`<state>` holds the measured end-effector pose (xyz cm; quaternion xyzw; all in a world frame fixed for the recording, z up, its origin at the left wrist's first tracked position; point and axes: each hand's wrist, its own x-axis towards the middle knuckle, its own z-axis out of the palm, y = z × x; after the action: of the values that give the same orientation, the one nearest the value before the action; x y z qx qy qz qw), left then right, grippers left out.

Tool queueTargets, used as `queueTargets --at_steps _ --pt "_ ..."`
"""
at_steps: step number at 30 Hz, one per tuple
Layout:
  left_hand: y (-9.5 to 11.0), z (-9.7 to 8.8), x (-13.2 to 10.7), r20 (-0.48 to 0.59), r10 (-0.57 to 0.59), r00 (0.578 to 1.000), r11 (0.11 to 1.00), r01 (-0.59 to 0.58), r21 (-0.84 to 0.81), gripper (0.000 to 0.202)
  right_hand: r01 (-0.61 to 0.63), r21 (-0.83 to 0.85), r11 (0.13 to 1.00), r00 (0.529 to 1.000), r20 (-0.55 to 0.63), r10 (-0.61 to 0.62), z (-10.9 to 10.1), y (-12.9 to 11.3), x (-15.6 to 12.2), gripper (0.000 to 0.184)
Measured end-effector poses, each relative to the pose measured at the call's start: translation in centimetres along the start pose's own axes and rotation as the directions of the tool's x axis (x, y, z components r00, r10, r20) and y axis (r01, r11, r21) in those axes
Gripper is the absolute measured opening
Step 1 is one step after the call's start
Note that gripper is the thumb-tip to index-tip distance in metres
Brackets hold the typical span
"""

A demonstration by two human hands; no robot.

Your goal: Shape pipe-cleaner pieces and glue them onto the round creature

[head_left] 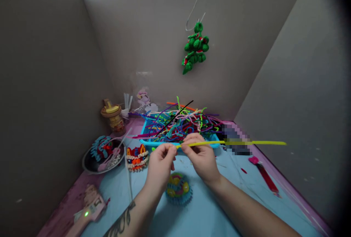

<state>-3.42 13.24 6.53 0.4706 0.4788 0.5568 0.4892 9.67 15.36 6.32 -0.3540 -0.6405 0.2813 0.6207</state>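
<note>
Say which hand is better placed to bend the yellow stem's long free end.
Probably the right hand: the yellow stem extends far past it, while the left hand pinches near the opposite tip.

Left hand (pixel 161 161) and right hand (pixel 202 159) grip a yellow fuzzy stem (pixel 268 142) above the tabletop (pixel 219 213). A blue tray (pixel 153 144) of coloured stems (pixel 177 124) stands near the far edge; a bowl (pixel 90 169) sits near the left edge, a red object (pixel 266 178) near the right.
</note>
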Motion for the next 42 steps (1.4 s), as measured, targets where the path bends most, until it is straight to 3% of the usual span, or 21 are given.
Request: queueTargets --at_steps 6,11,14,16,19,22,26,30,35,39,42 --pt "0.2 0.3 -0.2 0.013 -0.003 1.000 1.000 0.003 -0.027 0.025 -0.002 -0.027 1.000 0.996 0.088 0.004 0.0 0.6 0.1 0.004" --pt "0.7 0.2 -0.2 0.121 -0.072 0.990 0.996 0.077 -0.034 0.025 0.007 0.019 1.000 0.998 0.061 -0.008 -0.1 0.7 0.3 0.006" --pt "1.3 -0.5 -0.2 0.105 0.083 0.991 0.977 -0.102 0.189 0.022 0.010 0.056 0.998 0.999 0.049 -0.013 -0.5 0.6 0.7 0.010" --pt "1.6 -1.0 -0.3 0.108 0.309 0.945 0.853 -0.326 0.407 0.022 0.013 0.067 0.998 0.999 0.040 -0.016 -0.7 0.5 1.0 0.011" --pt "1.5 -1.4 -0.5 0.224 0.558 0.799 0.580 -0.568 0.584 0.017 0.016 0.071 0.997 0.998 0.055 -0.020 -0.9 0.3 1.0 0.012" --pt "0.9 -1.5 -0.7 0.310 0.648 0.696 0.395 -0.655 0.644 0.014 0.005 0.076 0.997 0.997 0.081 -0.011 -0.8 0.1 0.8 0.013" --pt "0.5 -1.3 -0.7 0.326 0.689 0.647 0.311 -0.671 0.674 0.011 -0.012 0.099 0.995 0.996 0.089 0.004 -0.5 0.0 0.6 0.013" --pt "0.6 -1.2 -0.7 0.297 0.667 0.684 0.385 -0.657 0.649 0.011 -0.023 0.104 0.994 0.996 0.084 0.014 -0.4 0.1 0.5 0.013" --pt "1.2 -1.3 -0.5 0.265 0.515 0.815 0.549 -0.551 0.629 0.010 -0.061 0.056 0.997 0.991 0.124 0.053 -0.8 0.2 1.0 0.013" --pt "1.6 -1.4 -0.4 0.325 0.426 0.844 0.547 -0.526 0.651 0.014 -0.134 0.045 0.990 0.971 0.203 0.122 -0.9 0.1 1.3 0.015" --pt "1.7 -1.3 -0.4 0.279 0.388 0.878 0.628 -0.473 0.618 0.018 -0.151 0.106 0.983 0.974 0.187 0.129 -1.0 0.3 1.3 0.011"
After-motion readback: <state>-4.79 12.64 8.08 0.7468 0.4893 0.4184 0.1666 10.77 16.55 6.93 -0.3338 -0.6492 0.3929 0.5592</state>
